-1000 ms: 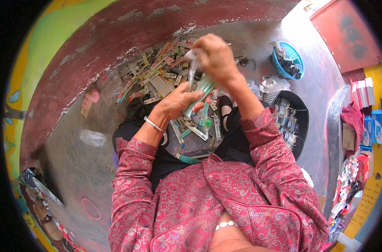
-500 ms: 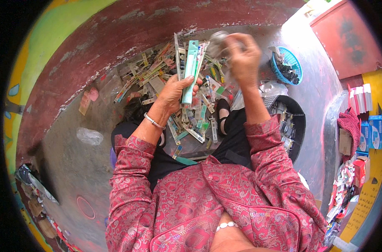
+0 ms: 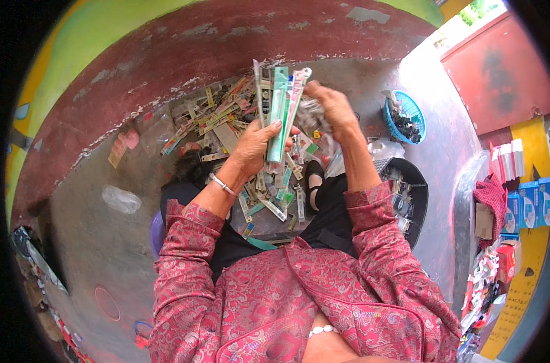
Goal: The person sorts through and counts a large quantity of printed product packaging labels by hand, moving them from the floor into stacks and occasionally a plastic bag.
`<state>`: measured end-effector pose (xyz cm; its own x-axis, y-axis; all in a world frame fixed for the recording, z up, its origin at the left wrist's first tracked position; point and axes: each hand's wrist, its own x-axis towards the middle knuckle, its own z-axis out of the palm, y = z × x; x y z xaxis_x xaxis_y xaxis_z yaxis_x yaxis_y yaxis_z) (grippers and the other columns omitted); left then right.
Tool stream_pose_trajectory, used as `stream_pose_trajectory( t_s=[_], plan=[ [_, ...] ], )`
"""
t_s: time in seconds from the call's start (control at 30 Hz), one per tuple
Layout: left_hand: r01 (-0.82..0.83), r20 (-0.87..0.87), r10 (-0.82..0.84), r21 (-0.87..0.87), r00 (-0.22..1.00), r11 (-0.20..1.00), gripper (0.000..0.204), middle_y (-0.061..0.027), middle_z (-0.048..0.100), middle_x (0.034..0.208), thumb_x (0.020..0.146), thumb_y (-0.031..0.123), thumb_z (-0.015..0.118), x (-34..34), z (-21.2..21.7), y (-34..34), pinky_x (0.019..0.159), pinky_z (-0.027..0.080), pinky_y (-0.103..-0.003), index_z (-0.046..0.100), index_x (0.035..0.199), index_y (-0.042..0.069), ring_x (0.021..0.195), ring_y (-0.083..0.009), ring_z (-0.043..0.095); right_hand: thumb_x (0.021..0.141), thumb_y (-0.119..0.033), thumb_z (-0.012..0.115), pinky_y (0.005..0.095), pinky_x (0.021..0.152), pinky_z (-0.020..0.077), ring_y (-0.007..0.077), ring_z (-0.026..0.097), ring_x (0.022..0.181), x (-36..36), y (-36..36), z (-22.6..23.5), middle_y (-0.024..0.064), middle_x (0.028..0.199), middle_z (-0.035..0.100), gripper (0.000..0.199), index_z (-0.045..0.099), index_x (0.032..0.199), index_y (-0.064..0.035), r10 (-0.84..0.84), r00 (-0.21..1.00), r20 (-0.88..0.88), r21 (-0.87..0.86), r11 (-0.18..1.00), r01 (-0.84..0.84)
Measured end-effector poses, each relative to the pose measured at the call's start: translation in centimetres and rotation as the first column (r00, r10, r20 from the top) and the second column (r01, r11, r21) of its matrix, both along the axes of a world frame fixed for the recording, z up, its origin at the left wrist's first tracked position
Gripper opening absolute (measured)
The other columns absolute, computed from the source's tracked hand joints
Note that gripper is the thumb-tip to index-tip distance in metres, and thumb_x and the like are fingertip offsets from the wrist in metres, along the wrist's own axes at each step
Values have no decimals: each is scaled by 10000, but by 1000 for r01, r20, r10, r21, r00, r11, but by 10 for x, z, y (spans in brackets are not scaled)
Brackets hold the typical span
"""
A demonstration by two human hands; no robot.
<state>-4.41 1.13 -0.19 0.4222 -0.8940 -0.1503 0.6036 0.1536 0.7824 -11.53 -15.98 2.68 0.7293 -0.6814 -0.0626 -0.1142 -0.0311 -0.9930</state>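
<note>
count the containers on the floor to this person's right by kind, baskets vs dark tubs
Blue basket: 1
Dark round tub: 1
Total: 2
The left hand holds a bundle of long flat packets; the right hand touches its top.

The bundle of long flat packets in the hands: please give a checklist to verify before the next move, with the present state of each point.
1. Left hand grips the bundle of packets: ok.
2. Bundle stands upright, packets aligned: ok, tops slightly fanned.
3. Right hand is at the bundle's top edge: ok.
4. What the right hand clutches: cannot tell, something greyish.
5. Loose packets on the floor within reach: ok.
6. Blue basket free of the arms: ok.
</note>
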Motion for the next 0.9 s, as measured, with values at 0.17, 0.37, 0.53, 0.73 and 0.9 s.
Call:
stream_pose_trajectory(
  t_s=[0.17,0.37,0.53,0.73,0.9],
  plan=[
    [20,-58,-18,20,998,1000,357,-163,605,936,898,220,448,1,5,5,610,527,-276,428,1144,-38,689,-153,599,780,-127,622,220,561,460,109,584,629,5,1,-10,62,758,628,142,613,832,5,249,963,103,250,931,-267],
    [15,-52,-14,16,999,1000,350,-155,607,918,891,223,462,-2,11,5,596,522,-260,437,1129,-32,667,-134,588,750,-97,653,208,492,410,84,525,541,7,7,-6,42,667,597,100,603,740,-11,205,973,108,200,954,-223],
    [-29,29,28,21,999,999,309,-111,610,852,871,196,496,0,-5,1,457,472,-211,438,1099,-5,593,-78,548,749,-118,665,205,473,382,80,502,524,9,13,-9,40,649,587,135,593,712,-10,157,982,106,141,975,-171],
    [-98,63,96,29,993,995,287,-113,612,822,863,174,491,-3,2,2,421,457,-199,459,1074,-18,560,-75,545,805,-144,604,246,477,473,105,547,557,9,13,-1,60,677,596,158,592,775,11,234,967,95,333,908,-253],
    [-137,-54,139,45,989,990,287,-143,618,836,884,180,452,1,10,3,485,485,-211,471,1060,-46,564,-101,559,836,-133,557,235,516,458,100,556,596,7,18,6,54,737,610,142,598,803,-1,209,967,143,373,894,-249]
  ],
)
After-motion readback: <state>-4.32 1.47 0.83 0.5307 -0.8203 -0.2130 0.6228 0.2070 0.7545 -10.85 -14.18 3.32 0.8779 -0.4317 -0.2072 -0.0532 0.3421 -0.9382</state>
